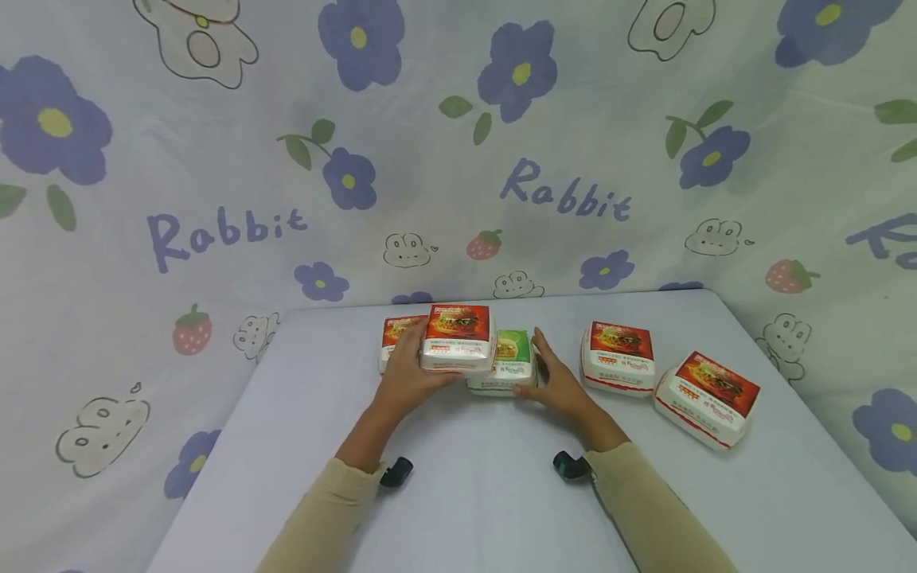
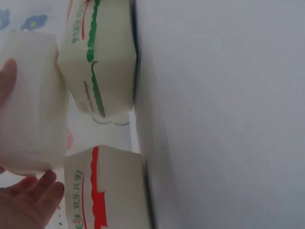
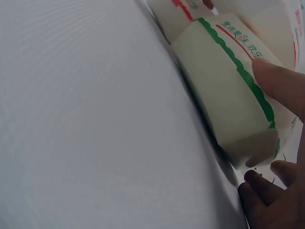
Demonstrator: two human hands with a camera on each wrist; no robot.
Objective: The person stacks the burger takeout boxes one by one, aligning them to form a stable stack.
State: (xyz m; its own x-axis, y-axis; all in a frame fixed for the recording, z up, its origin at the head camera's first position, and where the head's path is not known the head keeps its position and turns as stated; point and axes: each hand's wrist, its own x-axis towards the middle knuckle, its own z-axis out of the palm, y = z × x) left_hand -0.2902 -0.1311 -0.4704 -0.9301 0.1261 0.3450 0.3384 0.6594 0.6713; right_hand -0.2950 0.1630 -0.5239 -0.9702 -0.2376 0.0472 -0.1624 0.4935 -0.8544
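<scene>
My left hand grips a red-topped burger box between thumb and fingers, raised above the table. In the left wrist view, the held burger box shows its plain white side. Just behind and right of it sits a green-topped burger box, partly covered in the head view. My right hand holds this green box at its right end, the thumb on the front face and the fingers around the corner. Another red burger box stands to the left, half hidden by my left hand.
Two more red burger boxes stand at the right: one upright box and one turned at an angle, their corners close together. A white table carries everything. Behind it hangs a printed curtain with flowers and rabbits.
</scene>
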